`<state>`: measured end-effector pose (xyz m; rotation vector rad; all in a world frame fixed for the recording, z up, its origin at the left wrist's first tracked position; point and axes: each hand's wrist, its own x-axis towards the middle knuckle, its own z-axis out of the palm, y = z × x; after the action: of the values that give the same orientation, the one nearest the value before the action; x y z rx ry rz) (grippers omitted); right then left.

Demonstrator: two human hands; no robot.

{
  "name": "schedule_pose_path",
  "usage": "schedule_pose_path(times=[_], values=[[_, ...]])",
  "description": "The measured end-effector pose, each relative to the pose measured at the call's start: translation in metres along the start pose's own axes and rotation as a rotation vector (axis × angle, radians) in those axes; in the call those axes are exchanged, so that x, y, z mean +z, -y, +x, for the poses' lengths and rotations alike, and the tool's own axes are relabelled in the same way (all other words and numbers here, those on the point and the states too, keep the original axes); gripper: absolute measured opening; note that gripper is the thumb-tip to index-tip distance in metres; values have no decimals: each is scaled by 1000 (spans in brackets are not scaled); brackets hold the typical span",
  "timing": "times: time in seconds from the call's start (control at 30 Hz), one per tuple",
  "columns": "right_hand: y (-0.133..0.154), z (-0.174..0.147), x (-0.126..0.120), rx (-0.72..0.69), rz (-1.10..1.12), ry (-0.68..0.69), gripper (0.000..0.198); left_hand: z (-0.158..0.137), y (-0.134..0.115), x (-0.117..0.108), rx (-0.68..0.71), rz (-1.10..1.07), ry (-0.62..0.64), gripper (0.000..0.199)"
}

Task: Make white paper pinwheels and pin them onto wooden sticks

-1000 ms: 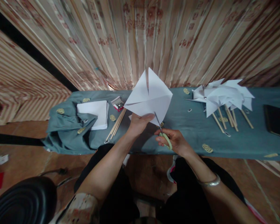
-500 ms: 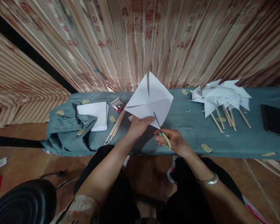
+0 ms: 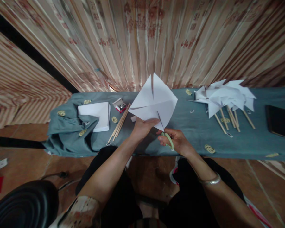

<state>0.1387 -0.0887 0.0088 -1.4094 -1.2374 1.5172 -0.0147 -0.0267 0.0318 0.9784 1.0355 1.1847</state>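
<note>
A white square sheet of paper [image 3: 162, 95], turned corner-up, is pinched in my left hand [image 3: 144, 127], thumb on top near its lower edge. Slits run inward from its top corner and its left corner. My right hand [image 3: 175, 141] grips light green-handled scissors [image 3: 169, 141], its fingers around the loops. The dark blades lie at the paper's lower corner, along a line that runs inward towards the middle. How far the blades are apart is too small to tell. Left of my left hand lie several thin wooden sticks [image 3: 120, 125].
A stack of white paper [image 3: 102, 117] and a small red-and-white box of metal pins [image 3: 120, 106] lie on the left of the green cloth [image 3: 187, 144]. Paper pinwheels [image 3: 228, 96] on sticks and a black phone [image 3: 279, 121] lie right. A black round stool [image 3: 23, 204] stands lower left.
The paper and both hands have shifted very slightly in view. The scissors' handles look a little closer together at the lower corner.
</note>
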Motion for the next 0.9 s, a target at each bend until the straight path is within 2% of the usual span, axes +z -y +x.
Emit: schedule_pose_path(times=[0.5,0.9], values=[[2,1,3,18,48,-19,53,0,1,0,-6,-18,2,30],[3,0,1,-5,18,-8,48,-3,5,2,-16,-12,31,22]])
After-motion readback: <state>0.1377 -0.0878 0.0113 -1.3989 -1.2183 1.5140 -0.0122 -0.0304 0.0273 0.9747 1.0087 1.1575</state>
